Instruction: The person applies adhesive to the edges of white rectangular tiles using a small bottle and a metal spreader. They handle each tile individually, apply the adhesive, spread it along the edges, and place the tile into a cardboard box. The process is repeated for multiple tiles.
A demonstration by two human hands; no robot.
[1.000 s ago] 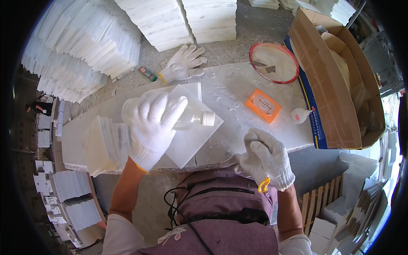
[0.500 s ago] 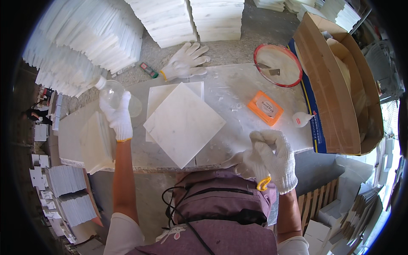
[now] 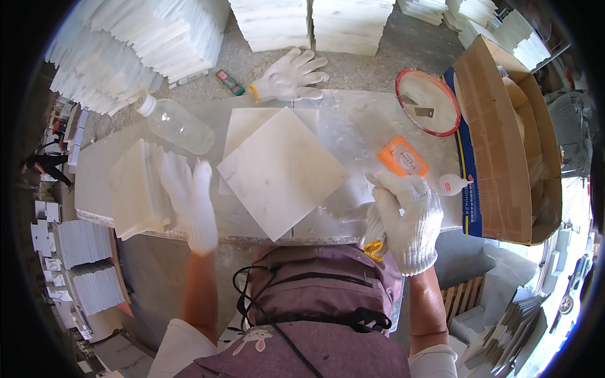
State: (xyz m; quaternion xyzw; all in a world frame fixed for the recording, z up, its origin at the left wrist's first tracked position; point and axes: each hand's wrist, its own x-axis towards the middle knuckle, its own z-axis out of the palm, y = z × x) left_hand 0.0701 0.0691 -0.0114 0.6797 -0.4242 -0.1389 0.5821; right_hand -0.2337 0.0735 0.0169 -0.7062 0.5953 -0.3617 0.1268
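My left hand [image 3: 191, 205], in a white knit glove, has its fingers stretched out and holds nothing. It is beside a stack of pale marble tiles [image 3: 131, 192] standing on edge at the table's left. Above it lies a clear plastic bottle [image 3: 183, 125] with a white cap, on its side. My right hand [image 3: 413, 220], also gloved, is closed on a crumpled white glove with a yellow cuff [image 3: 373, 249] at the table's front edge. Between my hands, a square white marble tile [image 3: 283, 173] lies turned cornerwise over another tile [image 3: 242, 123].
A spare white glove [image 3: 288, 79] and a small green-and-red object [image 3: 230, 82] lie behind the tiles. To the right are an orange hand pad [image 3: 403, 156], a small white squeeze bottle [image 3: 452, 184], a red-rimmed round dish [image 3: 428, 104] and a cardboard box [image 3: 498, 157]. Tall tile stacks [image 3: 271, 22] stand behind.
My left hand has let go of the bottle, which now lies on the table, and has drawn back toward me. My right hand still grips the glove, slightly shifted.
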